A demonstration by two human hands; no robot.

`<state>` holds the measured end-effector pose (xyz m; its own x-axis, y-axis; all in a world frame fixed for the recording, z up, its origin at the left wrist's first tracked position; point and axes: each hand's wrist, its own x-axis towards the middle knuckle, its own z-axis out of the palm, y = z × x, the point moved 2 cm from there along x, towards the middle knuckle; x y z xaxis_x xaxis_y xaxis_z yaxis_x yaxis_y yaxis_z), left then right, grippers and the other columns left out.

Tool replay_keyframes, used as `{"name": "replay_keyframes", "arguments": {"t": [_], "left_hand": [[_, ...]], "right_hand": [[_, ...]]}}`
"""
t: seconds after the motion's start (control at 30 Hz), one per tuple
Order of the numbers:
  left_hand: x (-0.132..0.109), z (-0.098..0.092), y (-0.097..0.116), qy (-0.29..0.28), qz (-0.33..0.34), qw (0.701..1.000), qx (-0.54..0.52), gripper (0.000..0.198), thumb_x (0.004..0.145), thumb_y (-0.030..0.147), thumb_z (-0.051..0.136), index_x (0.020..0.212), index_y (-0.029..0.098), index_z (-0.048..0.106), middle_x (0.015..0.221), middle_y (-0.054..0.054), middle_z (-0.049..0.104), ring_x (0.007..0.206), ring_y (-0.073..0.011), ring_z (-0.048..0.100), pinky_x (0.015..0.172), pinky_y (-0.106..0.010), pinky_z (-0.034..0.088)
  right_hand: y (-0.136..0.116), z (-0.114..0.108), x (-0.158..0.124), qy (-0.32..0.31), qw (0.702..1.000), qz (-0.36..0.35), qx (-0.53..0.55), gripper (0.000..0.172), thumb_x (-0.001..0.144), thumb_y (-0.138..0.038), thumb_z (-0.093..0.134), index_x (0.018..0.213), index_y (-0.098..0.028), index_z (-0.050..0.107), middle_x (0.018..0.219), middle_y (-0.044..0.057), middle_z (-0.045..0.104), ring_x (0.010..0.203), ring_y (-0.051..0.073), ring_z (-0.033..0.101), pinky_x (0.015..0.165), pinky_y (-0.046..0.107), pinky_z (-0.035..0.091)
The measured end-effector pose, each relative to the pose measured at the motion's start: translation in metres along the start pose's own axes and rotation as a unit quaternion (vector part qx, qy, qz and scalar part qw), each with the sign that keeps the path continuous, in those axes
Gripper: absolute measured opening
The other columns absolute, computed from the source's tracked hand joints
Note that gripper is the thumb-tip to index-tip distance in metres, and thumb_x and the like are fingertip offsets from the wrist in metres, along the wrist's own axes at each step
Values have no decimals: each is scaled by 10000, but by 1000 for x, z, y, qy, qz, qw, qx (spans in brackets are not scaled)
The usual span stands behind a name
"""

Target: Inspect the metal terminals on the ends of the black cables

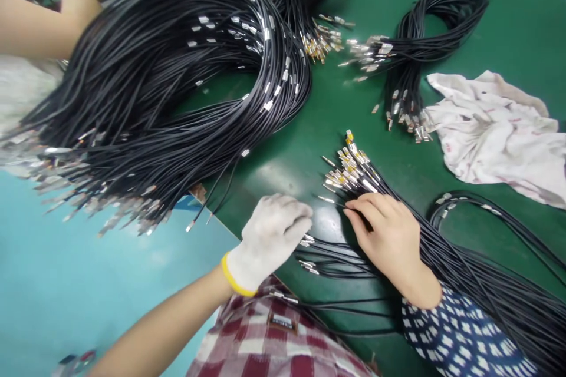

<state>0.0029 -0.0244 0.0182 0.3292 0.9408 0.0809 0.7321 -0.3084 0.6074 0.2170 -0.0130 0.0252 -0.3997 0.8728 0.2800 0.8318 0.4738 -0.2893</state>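
My right hand (387,238), bare, pinches a thin black cable (338,205) near its metal-tipped end. In a white glove with a yellow cuff, my left hand (275,238) is closed just to the left, its fingers curled together; whatever is in them is hidden. Just beyond my right hand lies a bundle of black cables (469,268) with silver and yellow end terminals (351,168). Below my hands, several shorter-looking cable ends (309,267) with silver terminals lie near the table edge. A few more cables (349,306) run close to my checked apron.
A large looped heap of black cables (177,70) overhangs the table's left edge, beside another person's arm (39,23). More coiled bundles (442,29) lie at the back of the green table (375,100). A crumpled white cloth (499,135) is on the right.
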Motion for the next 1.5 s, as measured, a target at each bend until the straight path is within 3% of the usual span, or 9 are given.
{"name": "replay_keyframes", "arguments": {"t": [0.1,0.27,0.47,0.6,0.7,0.83,1.1,1.33,1.5], "left_hand": [[10,-1,-5,46,-59,996,-49,108,931,246,575,937,231,682,997,3,726,1003,-199,630,993,-364,411],[17,9,-2,-14,9,996,-83,260,993,222,435,865,229,661,942,8,689,925,-165,599,926,-306,438],[15,8,-3,-42,59,996,-51,301,1011,228,393,841,191,638,915,-24,651,885,-172,562,899,-318,424],[18,-2,2,-97,33,986,-134,296,1005,302,416,838,185,631,895,-17,632,866,-167,555,841,-298,423],[22,-9,4,-144,-92,943,-285,288,988,327,419,810,194,603,812,20,600,791,-133,546,745,-251,417],[27,-14,7,-196,-184,888,-374,285,939,346,471,719,185,552,725,32,531,703,-116,484,655,-244,376],[28,-3,7,-235,-192,788,-536,312,911,375,551,687,159,528,651,14,511,630,-103,455,615,-247,378],[26,3,3,-318,-209,689,-617,395,909,435,555,623,165,518,531,6,518,507,-102,450,533,-263,347],[26,5,-4,-348,-212,666,-625,407,897,455,586,622,157,549,519,4,536,470,-98,474,510,-255,366]], "right_hand": [[-4,-6,-6,-9,993,19,116,88,998,-232,612,957,-181,672,919,51,717,811,218,647,728,350,408],[-8,-7,-8,-44,980,43,187,65,985,-212,615,932,-190,646,847,23,682,728,186,627,722,339,400],[-23,0,7,-84,970,48,224,122,1013,-232,548,1013,-188,661,964,56,720,859,226,654,792,360,413],[-27,8,15,-145,922,97,345,224,1017,-227,491,847,-204,634,750,9,674,671,181,605,680,314,427],[-25,12,14,-168,868,148,444,232,994,-267,526,793,-206,624,621,-25,579,569,156,527,571,274,403],[-23,13,10,-144,844,181,484,265,971,-345,567,762,-201,640,658,2,594,608,169,527,559,266,415],[-31,8,7,-95,838,203,498,286,948,-378,611,733,-192,642,635,4,578,553,149,494,472,231,384],[-32,11,3,-91,844,189,493,294,964,-370,601,729,-196,627,627,-3,561,558,149,479,481,240,366],[-31,15,2,-105,847,178,489,364,985,-441,577,703,-210,577,591,-15,537,560,161,494,549,270,412]]}}
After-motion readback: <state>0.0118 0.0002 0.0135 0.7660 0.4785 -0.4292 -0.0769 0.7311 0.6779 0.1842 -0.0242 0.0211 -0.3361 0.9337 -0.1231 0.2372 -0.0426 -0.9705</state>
